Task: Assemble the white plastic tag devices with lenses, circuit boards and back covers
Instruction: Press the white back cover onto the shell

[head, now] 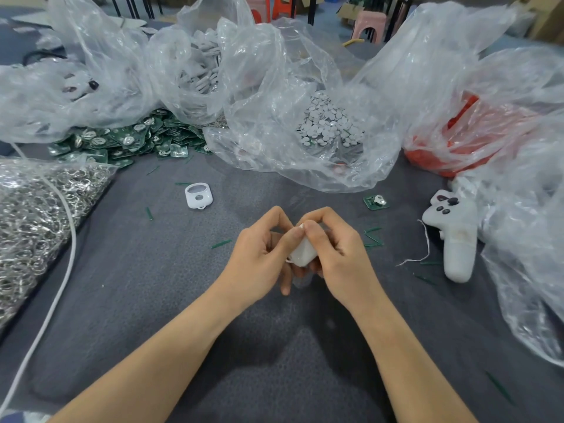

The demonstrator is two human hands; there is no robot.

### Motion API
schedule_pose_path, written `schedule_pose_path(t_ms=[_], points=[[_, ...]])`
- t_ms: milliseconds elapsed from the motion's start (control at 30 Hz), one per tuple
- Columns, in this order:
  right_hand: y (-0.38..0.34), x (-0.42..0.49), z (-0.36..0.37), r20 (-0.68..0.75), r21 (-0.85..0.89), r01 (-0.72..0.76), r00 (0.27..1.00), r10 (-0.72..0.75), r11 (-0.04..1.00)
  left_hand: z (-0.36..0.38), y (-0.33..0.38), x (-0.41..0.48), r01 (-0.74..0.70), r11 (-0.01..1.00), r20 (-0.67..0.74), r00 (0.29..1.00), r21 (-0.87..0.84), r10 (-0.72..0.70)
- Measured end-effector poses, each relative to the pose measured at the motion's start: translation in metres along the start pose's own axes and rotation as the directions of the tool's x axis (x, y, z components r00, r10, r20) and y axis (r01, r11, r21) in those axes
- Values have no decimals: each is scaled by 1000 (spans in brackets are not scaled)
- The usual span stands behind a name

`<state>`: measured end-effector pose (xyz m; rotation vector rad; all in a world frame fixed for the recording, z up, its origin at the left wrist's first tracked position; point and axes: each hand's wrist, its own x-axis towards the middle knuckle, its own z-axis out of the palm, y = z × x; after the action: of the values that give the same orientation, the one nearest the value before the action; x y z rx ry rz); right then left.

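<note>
A white plastic tag device (302,251) is pinched between both hands above the middle of the grey table. My left hand (259,254) grips its left side, and my right hand (332,248) presses on its top and right side with thumb and fingers. Much of the tag is hidden by my fingers. An empty white tag shell (198,195) with a window opening lies on the table to the far left. A single green circuit board (376,202) lies to the far right. A heap of green circuit boards (128,141) sits at the back left.
Clear plastic bags crowd the back: one holds small grey round discs (329,123), another white parts (204,68). A red bag (451,141) sits right. A bag of metal rings (36,215) lies left, with a white cable (58,288). A white game controller (454,233) lies right.
</note>
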<state>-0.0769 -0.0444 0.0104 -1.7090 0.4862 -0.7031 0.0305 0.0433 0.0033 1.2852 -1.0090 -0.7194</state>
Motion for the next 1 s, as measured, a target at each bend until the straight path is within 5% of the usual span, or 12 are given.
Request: schedule_pose_path(t_ms=[133, 467, 733, 800, 900, 1000], points=[[-4, 2, -1, -79, 170, -6, 997, 20, 985, 2, -1, 3, -62, 994, -98, 994, -87, 54], [1, -1, -2, -66, -343, 163, 978, -197, 925, -5, -4, 3, -1, 999, 31, 1000, -47, 3], [5, -2, 0, -22, -465, 235, 961, -276, 854, -4, -2, 4, -90, 996, 14, 996, 22, 90], [2, -1, 1, -35, -358, 221, 968, -250, 907, -1, -2, 3, -72, 992, 3, 997, -100, 72], [-4, -1, 1, -29, 59, 67, 997, -66, 996, 6, -1, 2, -6, 931, 14, 1000, -364, 12], [-3, 1, 1, 22, 164, -88, 996, 85, 983, 5, 4, 3, 64, 840, 83, 996, -540, -23]])
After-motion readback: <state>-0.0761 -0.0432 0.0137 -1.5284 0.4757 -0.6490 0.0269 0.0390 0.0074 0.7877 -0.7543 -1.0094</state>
